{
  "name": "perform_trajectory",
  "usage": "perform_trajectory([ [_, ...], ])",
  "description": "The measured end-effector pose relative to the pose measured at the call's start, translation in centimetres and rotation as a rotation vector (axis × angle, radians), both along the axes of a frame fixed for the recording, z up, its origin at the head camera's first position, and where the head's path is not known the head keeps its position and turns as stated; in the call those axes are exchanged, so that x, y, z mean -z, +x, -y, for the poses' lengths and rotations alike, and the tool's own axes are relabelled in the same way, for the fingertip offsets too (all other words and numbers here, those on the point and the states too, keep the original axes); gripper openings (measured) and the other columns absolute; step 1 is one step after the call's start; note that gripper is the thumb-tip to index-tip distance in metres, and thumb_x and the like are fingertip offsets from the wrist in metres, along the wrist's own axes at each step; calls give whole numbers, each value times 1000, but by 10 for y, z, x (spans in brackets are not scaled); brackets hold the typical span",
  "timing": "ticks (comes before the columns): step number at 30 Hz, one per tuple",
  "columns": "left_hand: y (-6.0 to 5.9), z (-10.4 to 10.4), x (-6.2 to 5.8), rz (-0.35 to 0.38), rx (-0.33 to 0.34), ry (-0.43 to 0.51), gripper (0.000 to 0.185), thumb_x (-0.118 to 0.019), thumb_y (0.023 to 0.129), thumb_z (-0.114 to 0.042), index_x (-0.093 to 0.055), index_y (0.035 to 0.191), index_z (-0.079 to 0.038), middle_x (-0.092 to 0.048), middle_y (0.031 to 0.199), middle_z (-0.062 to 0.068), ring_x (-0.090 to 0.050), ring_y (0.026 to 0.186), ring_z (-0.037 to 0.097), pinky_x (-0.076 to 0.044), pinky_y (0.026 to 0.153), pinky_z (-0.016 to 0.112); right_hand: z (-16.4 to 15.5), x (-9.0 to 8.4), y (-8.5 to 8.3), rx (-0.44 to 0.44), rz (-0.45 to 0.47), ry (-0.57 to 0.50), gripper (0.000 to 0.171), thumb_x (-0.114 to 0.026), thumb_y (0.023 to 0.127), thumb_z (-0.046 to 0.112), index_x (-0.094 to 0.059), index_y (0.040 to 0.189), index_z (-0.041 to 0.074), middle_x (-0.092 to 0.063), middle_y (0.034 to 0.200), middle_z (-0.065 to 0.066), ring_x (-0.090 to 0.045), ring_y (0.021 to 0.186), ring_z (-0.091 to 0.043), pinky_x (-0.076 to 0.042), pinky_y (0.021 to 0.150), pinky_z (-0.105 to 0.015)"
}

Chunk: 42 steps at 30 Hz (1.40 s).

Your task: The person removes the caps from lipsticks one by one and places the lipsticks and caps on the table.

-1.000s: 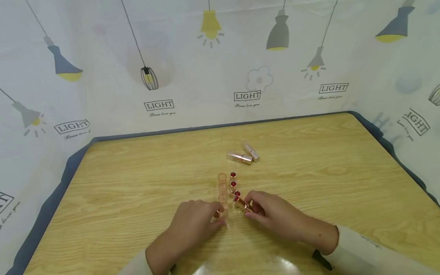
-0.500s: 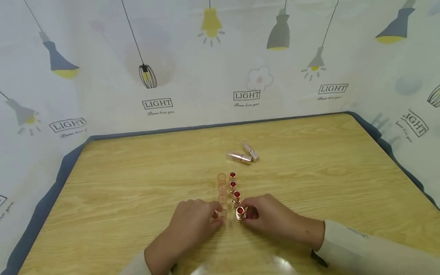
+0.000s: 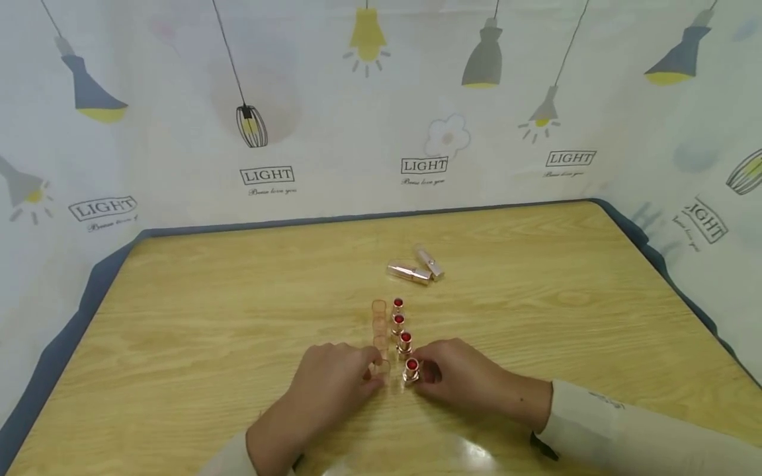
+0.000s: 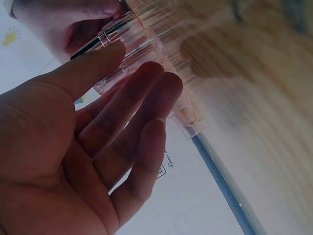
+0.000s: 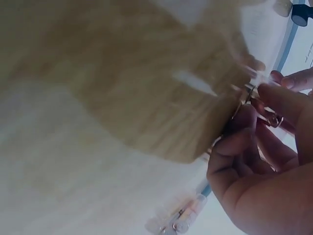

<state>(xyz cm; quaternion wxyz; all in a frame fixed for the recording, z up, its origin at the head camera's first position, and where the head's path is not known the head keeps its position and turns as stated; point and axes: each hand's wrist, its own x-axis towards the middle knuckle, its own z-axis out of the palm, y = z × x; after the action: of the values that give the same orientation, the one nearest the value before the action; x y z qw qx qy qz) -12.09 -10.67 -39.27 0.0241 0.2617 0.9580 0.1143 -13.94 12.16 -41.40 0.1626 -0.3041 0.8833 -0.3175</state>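
Note:
My left hand (image 3: 339,377) pinches the nearest clear pinkish lipstick cap (image 3: 386,367) between thumb and fingers, at the near end of a row of similar standing caps (image 3: 379,324). In the left wrist view, my fingertips partly cover these caps. My right hand (image 3: 464,377) holds the nearest uncapped lipstick (image 3: 411,371), upright on the table with its red tip upward. Beyond it stand several more uncapped lipsticks (image 3: 405,342) in a slightly bent row beside the caps. In the right wrist view, my right fingers (image 5: 234,147) hide most of the held lipstick.
Two capped lipsticks lie on their sides farther back, one pointing left (image 3: 409,272) and one slanted (image 3: 430,263). The wooden table (image 3: 238,284) ends at a dark blue edge, with a lamp-printed white cloth (image 3: 333,132) behind and at both sides.
My right hand has brought its lipstick from a tilt to upright, nearer to me at the row's near end. My left hand stays by the caps. The head view has shifted slightly.

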Motion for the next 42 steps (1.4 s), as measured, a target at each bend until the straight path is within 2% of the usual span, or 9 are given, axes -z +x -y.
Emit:
perform_trajectory([
  [4,1,3,1,-8,0,-6,16,-78,85,-38,-73,92,-24,-67,67,-13,-57,55,6,-36,48,26,-7,-6,-5,-8,38,52,14,-75,85,8,-70,98,12,-57,70,11,-49,62,2,-45,58,-20],
  [8,2,4,2,3,-6,-9,18,-78,86,-38,-74,95,-23,-67,67,-13,-57,55,5,-37,48,25,-15,-15,-18,39,44,96,16,-72,89,9,-71,106,9,-61,74,8,-52,61,-2,-46,57,-21],
  [16,1,3,7,-9,-6,-33,26,-78,85,-42,-76,102,-22,-59,60,-14,-49,53,4,-35,48,27,-15,-19,-70,189,-86,181,20,-71,93,18,-69,110,5,-63,76,2,-50,55,-9,-43,52,-25],
  [22,4,4,1,-5,4,-69,36,-81,80,-45,-76,107,-22,-66,66,-10,-47,53,4,-37,46,27,-7,-18,-101,244,-138,233,24,-70,94,19,-67,114,5,-66,77,-1,-52,59,-11,-42,56,-26],
  [26,6,5,-5,-51,-3,-106,36,-83,78,-46,-77,105,-23,-74,75,-6,-51,53,5,-38,44,27,-1,-18,-108,266,-139,271,27,-70,94,20,-65,117,7,-66,77,-1,-54,59,-12,-41,54,-26],
  [31,8,7,-14,-127,-7,-118,33,-82,78,-48,-77,102,-25,-76,78,-6,-57,55,4,-39,44,26,0,-15,-114,281,-178,341,29,-72,93,23,-66,117,8,-67,82,-2,-55,65,-14,-40,55,-27],
  [37,10,9,-24,-187,16,-52,30,-78,83,-49,-76,99,-25,-70,69,-10,-59,54,3,-36,44,21,-1,-12,-119,283,-209,380,20,-71,93,24,-67,106,10,-68,87,-3,-54,70,-17,-41,60,-31],
  [42,12,10,-31,-187,9,-48,28,-76,85,-47,-75,99,-24,-64,63,-12,-54,52,1,-34,44,21,2,-10,-122,286,-189,387,19,-70,93,27,-69,101,9,-68,87,-3,-55,70,-16,-43,62,-31],
])
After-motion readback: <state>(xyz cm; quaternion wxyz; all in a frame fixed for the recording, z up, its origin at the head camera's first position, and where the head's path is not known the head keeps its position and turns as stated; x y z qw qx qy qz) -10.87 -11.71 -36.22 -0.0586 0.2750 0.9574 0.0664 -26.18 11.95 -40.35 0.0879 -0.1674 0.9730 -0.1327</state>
